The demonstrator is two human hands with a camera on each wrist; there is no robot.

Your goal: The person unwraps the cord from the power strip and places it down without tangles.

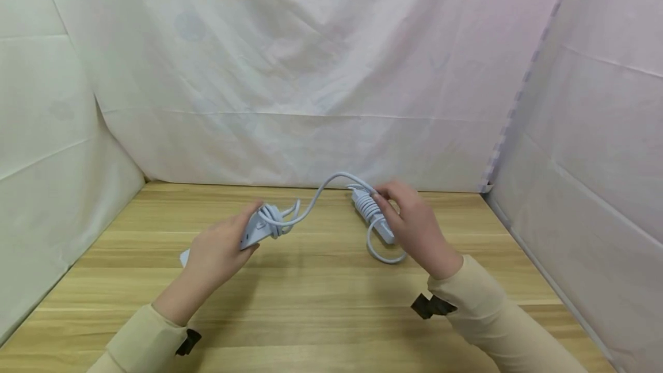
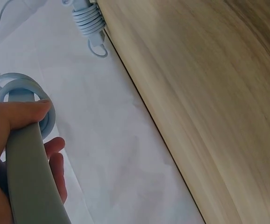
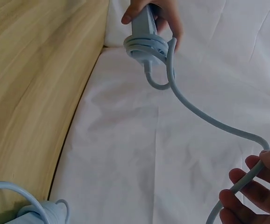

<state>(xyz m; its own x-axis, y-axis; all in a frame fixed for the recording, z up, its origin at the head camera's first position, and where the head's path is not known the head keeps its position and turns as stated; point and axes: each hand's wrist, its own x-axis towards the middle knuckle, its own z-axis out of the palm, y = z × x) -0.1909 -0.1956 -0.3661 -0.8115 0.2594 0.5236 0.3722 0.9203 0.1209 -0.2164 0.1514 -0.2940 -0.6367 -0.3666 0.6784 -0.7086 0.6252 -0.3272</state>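
Observation:
My left hand (image 1: 214, 255) grips a white power strip (image 1: 252, 231), held up over the table. In the left wrist view the thumb lies across the strip (image 2: 32, 172). Several turns of its white cord (image 1: 275, 220) are wound about the strip's far end. From there a free stretch of cord (image 1: 339, 174) arches across to my right hand (image 1: 411, 226), which pinches it between thumb and fingers. Past the fingers the cord hangs in a loop (image 1: 384, 260). Behind the right hand a second white power strip (image 1: 385, 231) lies on the table, its own cord coiled tightly around it.
The wooden table (image 1: 321, 315) ends at the back against a white cloth (image 1: 290, 73). White cloth walls also stand at the left (image 1: 36, 148) and right (image 1: 595, 148). The second strip lies close to the back edge.

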